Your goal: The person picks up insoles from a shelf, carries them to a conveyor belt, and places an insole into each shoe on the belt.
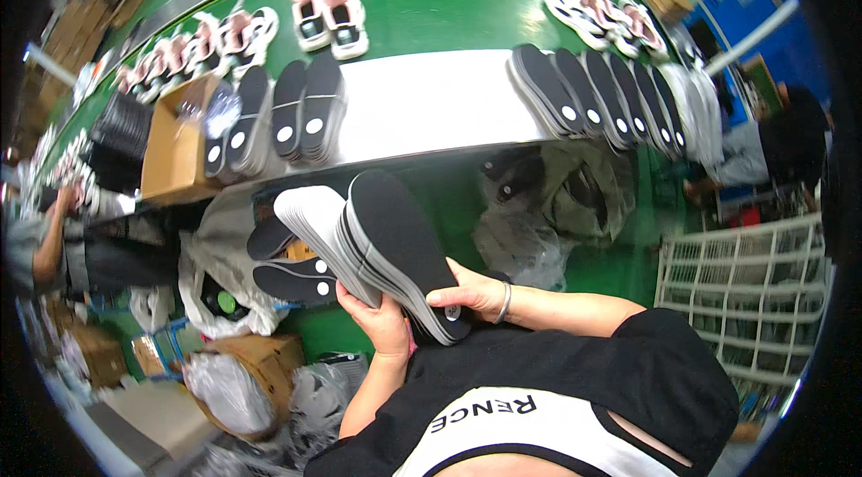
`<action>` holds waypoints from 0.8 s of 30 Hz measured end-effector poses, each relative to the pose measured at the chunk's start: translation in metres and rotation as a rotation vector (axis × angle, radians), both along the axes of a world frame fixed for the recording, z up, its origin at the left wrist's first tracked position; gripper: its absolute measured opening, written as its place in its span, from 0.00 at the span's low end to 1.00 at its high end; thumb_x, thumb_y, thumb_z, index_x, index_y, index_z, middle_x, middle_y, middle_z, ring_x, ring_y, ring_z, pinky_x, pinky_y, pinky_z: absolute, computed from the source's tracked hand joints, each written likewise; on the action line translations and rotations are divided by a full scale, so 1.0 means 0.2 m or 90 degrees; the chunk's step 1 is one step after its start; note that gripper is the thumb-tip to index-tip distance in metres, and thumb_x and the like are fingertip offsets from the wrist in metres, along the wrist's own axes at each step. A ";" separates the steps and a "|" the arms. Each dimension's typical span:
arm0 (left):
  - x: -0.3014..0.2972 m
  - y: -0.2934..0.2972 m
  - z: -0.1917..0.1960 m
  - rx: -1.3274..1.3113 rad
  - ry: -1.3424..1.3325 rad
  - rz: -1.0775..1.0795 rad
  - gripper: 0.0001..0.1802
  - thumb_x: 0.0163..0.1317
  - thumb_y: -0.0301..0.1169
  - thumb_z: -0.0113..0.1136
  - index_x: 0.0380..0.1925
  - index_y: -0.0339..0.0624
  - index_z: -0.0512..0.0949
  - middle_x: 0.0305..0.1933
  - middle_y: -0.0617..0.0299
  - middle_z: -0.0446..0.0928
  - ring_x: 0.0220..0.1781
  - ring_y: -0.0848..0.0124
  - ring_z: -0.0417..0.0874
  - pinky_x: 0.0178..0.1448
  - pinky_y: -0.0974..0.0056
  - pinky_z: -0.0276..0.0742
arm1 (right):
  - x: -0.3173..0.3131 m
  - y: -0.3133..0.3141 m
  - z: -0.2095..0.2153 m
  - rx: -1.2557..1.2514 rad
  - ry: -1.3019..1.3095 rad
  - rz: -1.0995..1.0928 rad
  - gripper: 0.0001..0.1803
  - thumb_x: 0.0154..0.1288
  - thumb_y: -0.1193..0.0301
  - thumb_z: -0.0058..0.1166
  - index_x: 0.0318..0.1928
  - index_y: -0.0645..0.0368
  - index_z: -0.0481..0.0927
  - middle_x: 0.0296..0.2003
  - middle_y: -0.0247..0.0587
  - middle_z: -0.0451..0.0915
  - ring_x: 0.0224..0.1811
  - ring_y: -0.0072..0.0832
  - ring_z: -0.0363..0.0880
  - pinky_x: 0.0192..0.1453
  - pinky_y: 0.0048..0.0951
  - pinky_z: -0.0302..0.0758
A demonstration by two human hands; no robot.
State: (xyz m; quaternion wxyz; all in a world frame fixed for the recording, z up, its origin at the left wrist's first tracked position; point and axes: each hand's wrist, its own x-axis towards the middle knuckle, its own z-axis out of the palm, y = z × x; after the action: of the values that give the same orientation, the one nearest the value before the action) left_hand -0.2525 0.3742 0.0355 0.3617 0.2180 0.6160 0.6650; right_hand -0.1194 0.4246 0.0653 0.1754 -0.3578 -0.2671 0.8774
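A thick stack of shoe insoles [395, 225], black on top with pale edges, is held in front of my body. My right hand [476, 293] is closed on its heel end, with the thumb lying over the top insole near a small round label. My left hand [382, 322] grips the stack's left side from below, its fingers partly hidden. A fanned group of white-faced insoles [310, 206] leans against the black-topped ones, just above my left hand. Beyond them, several loose black insoles [287, 282] with white round labels lie lower down.
Ahead is a white bench [426, 104] with insole stacks [310, 109] at left and more [593, 100] at right, beside a cardboard box [171, 149]. Shoes [330, 19] stand on the green conveyor [449, 1] behind. Plastic bags, a white mesh rack [745, 297] and co-workers flank me.
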 end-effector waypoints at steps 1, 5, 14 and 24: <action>-0.01 0.03 -0.01 0.013 0.023 -0.032 0.31 0.51 0.17 0.48 0.55 0.36 0.49 0.51 0.56 0.60 0.51 0.68 0.65 0.56 0.66 0.61 | 0.01 -0.01 0.02 0.003 0.004 -0.041 0.47 0.45 0.66 0.62 0.60 0.61 0.45 0.53 0.43 0.62 0.53 0.28 0.62 0.56 0.27 0.60; 0.03 0.10 0.00 0.016 0.182 -0.113 0.38 0.46 0.20 0.55 0.55 0.29 0.46 0.53 0.49 0.58 0.56 0.62 0.59 0.61 0.63 0.50 | 0.09 -0.09 0.03 0.043 0.042 -0.145 0.46 0.48 0.62 0.59 0.61 0.57 0.44 0.53 0.40 0.62 0.53 0.27 0.63 0.56 0.26 0.60; -0.02 0.49 0.00 -0.019 -0.038 -0.305 0.36 0.46 0.30 0.62 0.52 0.31 0.54 0.48 0.52 0.65 0.48 0.66 0.68 0.52 0.66 0.64 | 0.21 0.12 0.02 0.093 0.061 -0.377 0.30 0.50 0.59 0.57 0.50 0.63 0.66 0.41 0.41 0.74 0.42 0.28 0.74 0.47 0.29 0.71; 0.14 0.96 0.01 -0.007 -0.115 -0.260 0.33 0.46 0.28 0.62 0.50 0.32 0.56 0.46 0.53 0.66 0.48 0.69 0.68 0.53 0.66 0.63 | 0.50 0.74 -0.11 0.540 -0.606 -0.427 0.40 0.39 0.67 0.65 0.53 0.59 0.58 0.47 0.44 0.68 0.48 0.30 0.68 0.52 0.28 0.65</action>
State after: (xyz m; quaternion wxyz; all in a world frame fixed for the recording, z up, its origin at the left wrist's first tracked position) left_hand -0.2241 0.5659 0.0381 0.5439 0.2755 0.5278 0.5914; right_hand -0.0184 0.5735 0.0443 0.4236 -0.6652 -0.5082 0.3461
